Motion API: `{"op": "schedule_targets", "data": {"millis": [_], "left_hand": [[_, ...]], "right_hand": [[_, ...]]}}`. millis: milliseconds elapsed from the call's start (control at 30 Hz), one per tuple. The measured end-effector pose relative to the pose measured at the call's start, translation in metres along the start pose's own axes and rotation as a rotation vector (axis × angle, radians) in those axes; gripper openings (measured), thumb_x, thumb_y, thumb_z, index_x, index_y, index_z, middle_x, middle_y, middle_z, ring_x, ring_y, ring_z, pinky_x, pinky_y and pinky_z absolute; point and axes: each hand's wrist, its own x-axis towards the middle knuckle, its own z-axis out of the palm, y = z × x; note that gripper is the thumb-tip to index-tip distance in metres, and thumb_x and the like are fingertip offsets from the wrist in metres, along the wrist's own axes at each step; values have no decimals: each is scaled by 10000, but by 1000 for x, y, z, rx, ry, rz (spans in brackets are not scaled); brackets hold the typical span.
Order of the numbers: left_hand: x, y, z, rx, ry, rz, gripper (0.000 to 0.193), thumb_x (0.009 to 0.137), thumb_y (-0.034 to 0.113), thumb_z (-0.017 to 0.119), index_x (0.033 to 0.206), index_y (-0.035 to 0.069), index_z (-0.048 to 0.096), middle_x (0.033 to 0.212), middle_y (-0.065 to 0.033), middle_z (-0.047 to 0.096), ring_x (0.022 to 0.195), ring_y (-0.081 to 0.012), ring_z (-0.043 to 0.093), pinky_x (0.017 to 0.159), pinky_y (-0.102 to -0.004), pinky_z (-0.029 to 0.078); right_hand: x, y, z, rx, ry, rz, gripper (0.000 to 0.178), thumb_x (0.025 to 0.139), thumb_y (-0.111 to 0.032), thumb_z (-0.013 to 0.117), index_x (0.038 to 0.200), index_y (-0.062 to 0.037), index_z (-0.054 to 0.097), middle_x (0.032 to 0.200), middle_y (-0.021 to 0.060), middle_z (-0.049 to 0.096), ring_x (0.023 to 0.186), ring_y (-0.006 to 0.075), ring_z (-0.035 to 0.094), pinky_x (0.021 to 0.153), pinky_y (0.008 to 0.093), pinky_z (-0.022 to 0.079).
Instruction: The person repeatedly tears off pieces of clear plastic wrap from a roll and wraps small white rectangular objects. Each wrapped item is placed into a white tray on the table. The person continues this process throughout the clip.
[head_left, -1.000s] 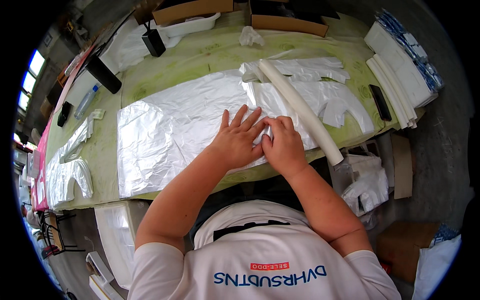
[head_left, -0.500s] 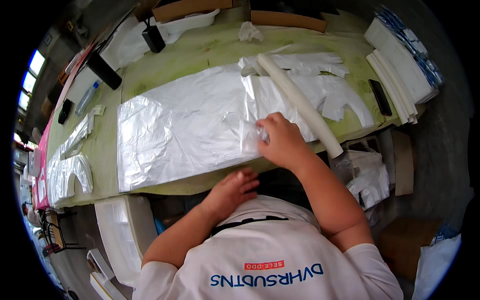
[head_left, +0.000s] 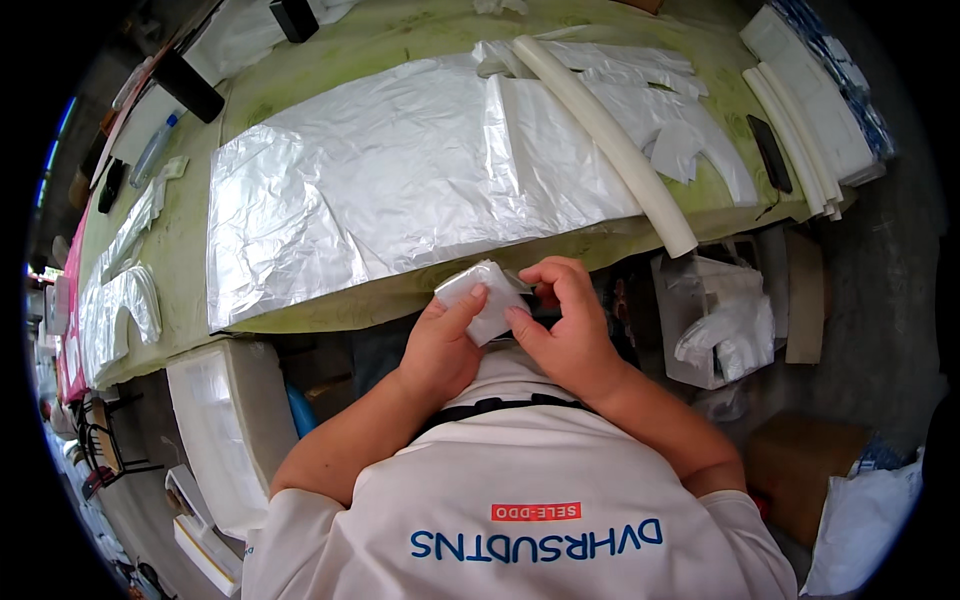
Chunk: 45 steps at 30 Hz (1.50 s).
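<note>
Close to my body, past the near edge of the table, a small folded packet of clear plastic film [head_left: 484,312] is between my hands. My left hand [head_left: 440,345] grips its left side, thumb on top. At the packet's right edge, my right hand [head_left: 572,335] has its thumb against it and its index finger curled at a lifted corner. Beyond them, a wide stack of shiny translucent plastic sheets [head_left: 350,180] lies flat, with sleeve-like cutouts at its right end. A long cream-coloured tube [head_left: 612,142] rests diagonally across the sheets.
On the green-covered table [head_left: 410,35] are a black phone [head_left: 768,155], pale rolls [head_left: 800,140], a plastic bottle [head_left: 155,145] and a black cylinder [head_left: 187,87]. More cut film [head_left: 130,295] lies at the left. Below stand white drawers [head_left: 235,430] and an open bin [head_left: 705,320].
My right hand has drawn the folded film packet off the sheet stack toward my body. My left hand has come up and taken hold of it. The view has tilted down.
</note>
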Motion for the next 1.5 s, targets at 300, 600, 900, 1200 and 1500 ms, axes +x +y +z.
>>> {"op": "schedule_targets", "data": {"millis": [300,600,900,1200,1500], "left_hand": [[-8,1,5,33,14,-13,531,985,254,689,1441,134,444,1374,-106,540,1281,-268,541,1058,-526,470],[-3,-4,-3,23,-68,-50,548,981,408,675,1420,146,478,1367,-80,568,1293,-249,542,1081,-515,456],[-1,-1,-9,-158,-181,-57,755,992,718,394,1460,131,481,1418,-95,573,1326,-287,531,1131,-512,400],[-1,-1,-7,-71,-153,-43,642,945,538,601,1445,152,484,1368,-88,587,1299,-277,548,1110,-492,414],[-2,-2,-16,-53,-122,-104,549,925,299,579,1434,112,491,1331,-102,599,1276,-260,560,1066,-438,434]], "right_hand": [[0,7,10,-11,-6,-66,387,785,-32,777,1125,-39,594,1094,142,575,991,310,594,843,374,517],[-2,14,5,23,42,-137,228,807,5,749,1003,-56,650,1015,114,613,933,300,598,811,377,498],[0,5,-5,-19,27,-341,213,802,22,745,971,-72,657,1043,106,635,923,292,588,792,369,482],[-4,10,-4,43,12,-228,203,836,-22,735,1024,-59,668,1164,149,615,1028,320,568,916,395,467],[-6,22,-6,128,-182,-246,225,857,-52,694,1082,-51,685,1316,197,540,1196,350,510,1049,428,404]]}}
